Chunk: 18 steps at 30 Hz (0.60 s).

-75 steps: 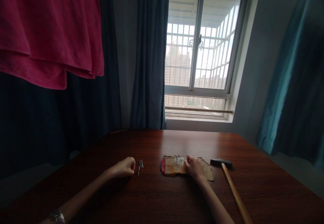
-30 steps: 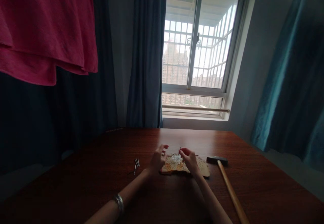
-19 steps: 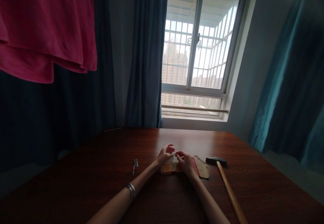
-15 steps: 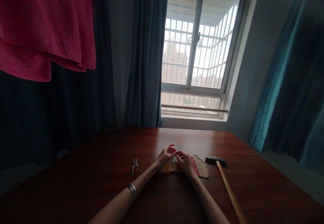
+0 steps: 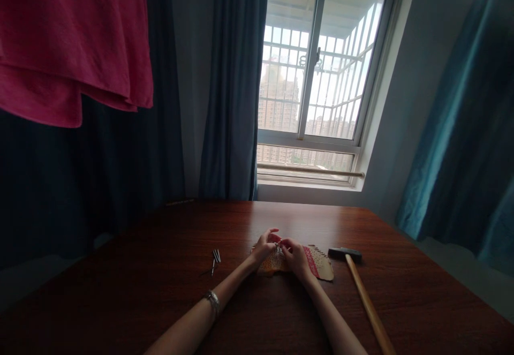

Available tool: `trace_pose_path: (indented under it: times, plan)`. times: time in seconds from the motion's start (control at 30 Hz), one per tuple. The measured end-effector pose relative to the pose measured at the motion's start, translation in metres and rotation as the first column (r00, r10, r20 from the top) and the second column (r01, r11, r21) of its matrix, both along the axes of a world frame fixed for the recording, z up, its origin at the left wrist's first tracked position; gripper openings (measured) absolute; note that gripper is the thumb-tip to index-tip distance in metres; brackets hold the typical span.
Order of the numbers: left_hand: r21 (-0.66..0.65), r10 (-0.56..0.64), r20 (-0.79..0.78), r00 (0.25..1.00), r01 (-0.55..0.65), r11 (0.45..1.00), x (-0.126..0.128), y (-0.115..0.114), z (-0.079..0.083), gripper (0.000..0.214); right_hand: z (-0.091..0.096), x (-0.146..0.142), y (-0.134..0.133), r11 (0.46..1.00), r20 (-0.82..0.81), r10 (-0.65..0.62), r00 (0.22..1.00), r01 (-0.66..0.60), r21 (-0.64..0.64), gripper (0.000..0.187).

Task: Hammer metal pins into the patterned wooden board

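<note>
Since the earliest frame, the left hand (image 5: 265,246) has left its place beside the loose nails (image 5: 216,256) and come over the patterned board (image 5: 323,268), while the right hand (image 5: 296,256) has slid from the board's right half toward its middle, so the red band (image 5: 310,263) now shows on that side.

Head view, the only one: the board lies flat on the wooden table (image 5: 160,291), under and between the hands, with the hammer (image 5: 363,293) just beside its right end. The right thumb and forefinger are pinched together on what looks like the top of a slim nail, most of it hidden. The left hand is half open, one finger stretched out and the thumb drawn in near the right fingertips; whether it grips anything, I cannot tell.

I judge the board thin, light and fairly stiff, best held by its bare right end or near edge, clear of the dotted middle. A nail should be rigid, smooth and very light, easily rolled between fingertips, so a pinch high on the shank suits it.

Against the frame of half a second ago, little differs: the hands keep nearly the same pose, the view has tilted slightly, and loose nails and hammer lie as they did.
</note>
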<state>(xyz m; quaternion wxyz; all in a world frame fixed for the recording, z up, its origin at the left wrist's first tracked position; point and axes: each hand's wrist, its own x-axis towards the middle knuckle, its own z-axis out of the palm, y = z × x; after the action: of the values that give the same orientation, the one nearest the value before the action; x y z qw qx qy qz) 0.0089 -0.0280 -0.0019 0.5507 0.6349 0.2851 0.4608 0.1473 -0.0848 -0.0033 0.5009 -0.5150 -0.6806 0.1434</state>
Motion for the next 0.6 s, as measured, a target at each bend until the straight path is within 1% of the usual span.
trace_pose_path:
  times: [0.07, 0.13, 0.3, 0.37, 0.43, 0.53, 0.6]
  plan:
    - [0.024, 0.002, -0.019, 1.0, -0.001, 1.0, -0.001, -0.001, 0.0, 0.05, 0.0, 0.0, -0.001, 1.0, 0.011, 0.004, 1.0, -0.004, 0.001, 0.016]
    - [0.046, -0.02, -0.041, 0.999, 0.022, 0.999, -0.001, -0.002, 0.0, 0.047, 0.001, 0.0, -0.002, 1.0, 0.023, 0.008, 1.0, -0.008, 0.002, 0.017]
    - [0.08, -0.17, -0.062, 0.983, 0.175, 0.981, -0.002, 0.002, -0.005, 0.047, 0.001, -0.001, -0.005, 1.0, 0.055, -0.004, 0.998, 0.004, 0.001, 0.016]
    - [0.095, -0.203, -0.073, 0.976, 0.209, 0.973, -0.003, 0.004, -0.007, 0.047, 0.001, -0.002, -0.006, 1.0, 0.068, -0.009, 0.998, 0.009, 0.001, 0.015]
    - [0.117, -0.195, -0.115, 0.974, 0.208, 0.971, -0.005, 0.006, -0.008, 0.042, 0.002, -0.002, -0.007, 1.0, 0.078, -0.01, 0.997, 0.01, 0.001, 0.015]
    - [0.153, -0.139, -0.199, 0.97, 0.171, 0.973, -0.009, 0.007, -0.008, 0.029, 0.003, -0.002, -0.009, 1.0, 0.092, -0.01, 0.996, 0.01, 0.0, 0.015]
    - [0.178, -0.103, -0.244, 0.964, 0.149, 0.973, -0.013, 0.007, -0.006, 0.026, 0.004, -0.002, -0.01, 1.0, 0.098, -0.016, 0.995, 0.016, 0.0, 0.015]
